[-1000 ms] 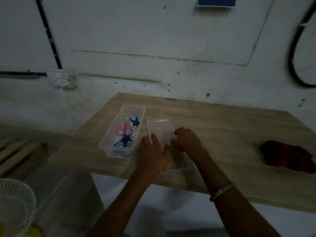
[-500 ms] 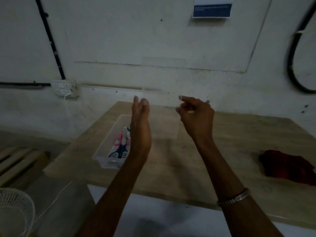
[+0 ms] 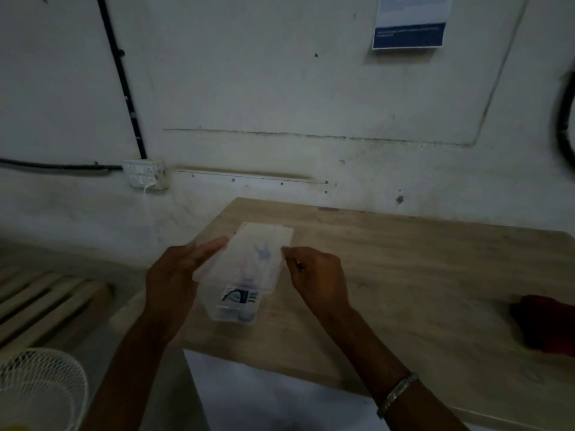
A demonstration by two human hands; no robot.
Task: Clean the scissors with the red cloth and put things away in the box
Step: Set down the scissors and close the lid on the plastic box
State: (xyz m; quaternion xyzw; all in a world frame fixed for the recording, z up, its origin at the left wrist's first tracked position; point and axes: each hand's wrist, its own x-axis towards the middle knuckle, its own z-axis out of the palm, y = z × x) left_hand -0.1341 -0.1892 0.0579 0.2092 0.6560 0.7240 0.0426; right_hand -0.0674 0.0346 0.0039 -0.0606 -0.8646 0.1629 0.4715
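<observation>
The scissors (image 3: 259, 255) show only as a dim blue blur through the translucent lid (image 3: 249, 253), their shape too faint to read; they lie inside the clear box (image 3: 233, 309), whose near end alone shows below the lid. The lid sits tilted over the box. The left hand (image 3: 177, 275) lies along the lid's left edge with fingers (image 3: 208, 247) straight against it. The right hand (image 3: 314, 275) pinches the lid's right edge between curled fingers (image 3: 287, 253). The box rests on the counter (image 3: 404, 275), near its left end. Well right of the box, the red cloth (image 3: 547, 325) is cut off by the frame edge and blurred
</observation>
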